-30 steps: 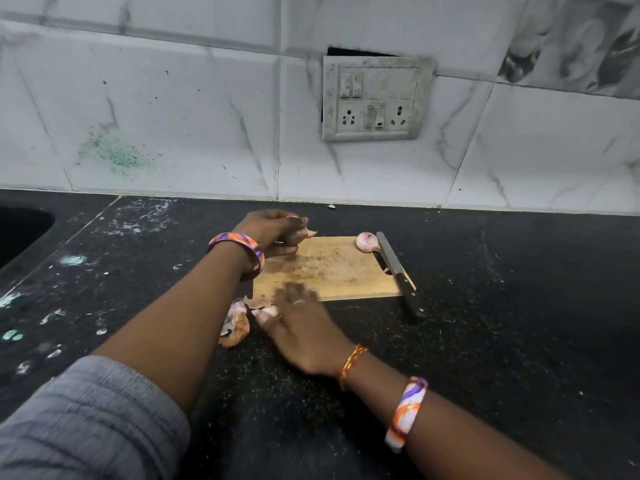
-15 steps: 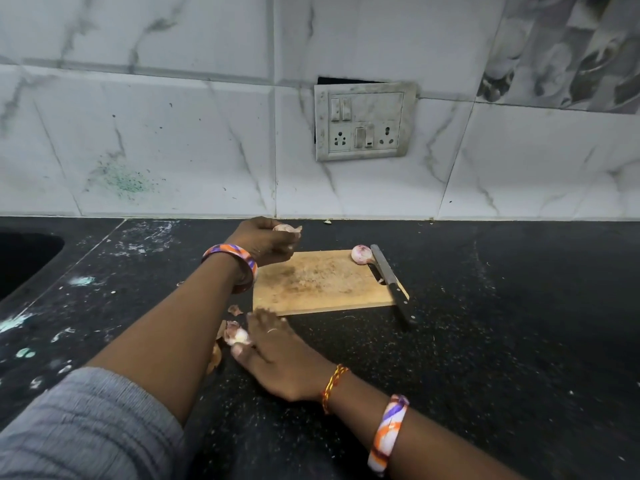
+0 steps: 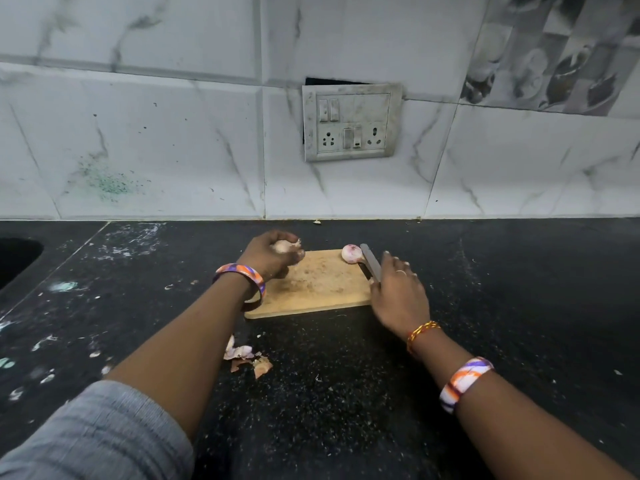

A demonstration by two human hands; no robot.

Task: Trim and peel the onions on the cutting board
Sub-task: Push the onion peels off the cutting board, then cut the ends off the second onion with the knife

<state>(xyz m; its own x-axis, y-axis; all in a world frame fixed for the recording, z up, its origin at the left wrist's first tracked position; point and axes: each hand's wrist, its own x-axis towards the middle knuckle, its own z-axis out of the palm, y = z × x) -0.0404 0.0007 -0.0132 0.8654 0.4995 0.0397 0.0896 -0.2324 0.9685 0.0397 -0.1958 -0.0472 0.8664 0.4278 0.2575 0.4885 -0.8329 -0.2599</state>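
Note:
A small wooden cutting board (image 3: 315, 289) lies on the black counter. My left hand (image 3: 268, 256) hovers over its far left corner, closed around a pale onion (image 3: 285, 245). A second, pinkish onion (image 3: 351, 253) rests at the board's far right corner, against the blade of a knife (image 3: 370, 262) lying along the right edge. My right hand (image 3: 398, 292) lies over the knife's handle with fingers spread; the handle is hidden beneath it, so a grip cannot be confirmed.
Loose onion skins (image 3: 247, 356) lie on the counter (image 3: 502, 306) in front of the board, beside my left forearm. A dark sink opening (image 3: 15, 261) sits at the far left. A tiled wall with a switch plate (image 3: 349, 123) rises behind.
My right hand left the onion skins in front of the board and moved right and away to the knife. My left hand stayed over the board's corner with the onion.

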